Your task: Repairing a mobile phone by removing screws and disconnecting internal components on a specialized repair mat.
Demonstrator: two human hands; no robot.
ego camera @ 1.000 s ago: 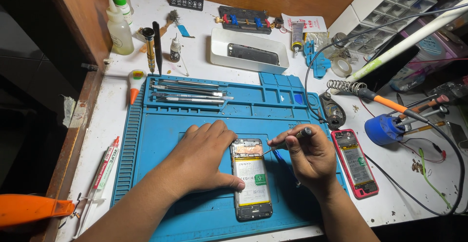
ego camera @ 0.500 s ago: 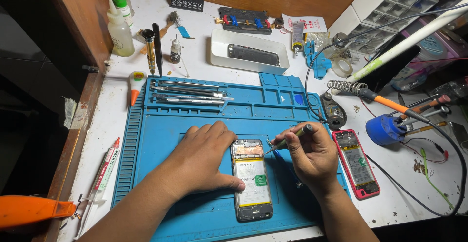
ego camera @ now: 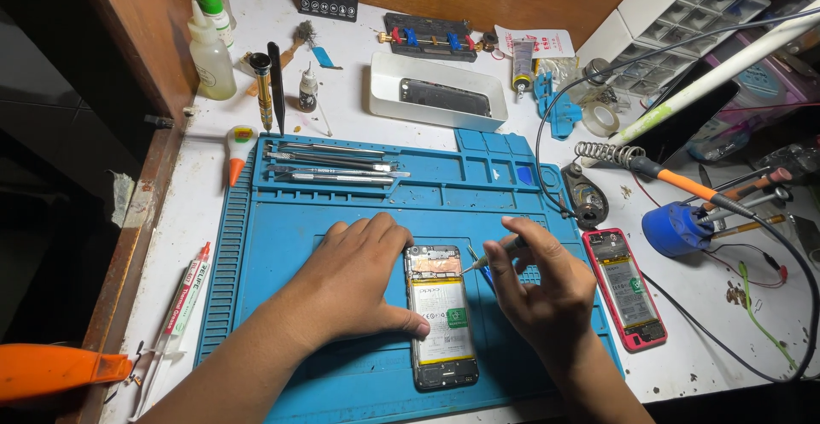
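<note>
Lying on a blue mat on the cluttered white worktop, the opened phone is steadied by the left hand, fingers spread flat beside it. Right hand fingers pinch a thin tool near the phone's top; its tip is hard to make out. A red phone lies right of the mat; the room left of the wooden edge is dark.

A phone repair workbench: blue silicone work mat, orange-handled soldering iron, metal tweezers, white parts drawer cabinet.
</note>
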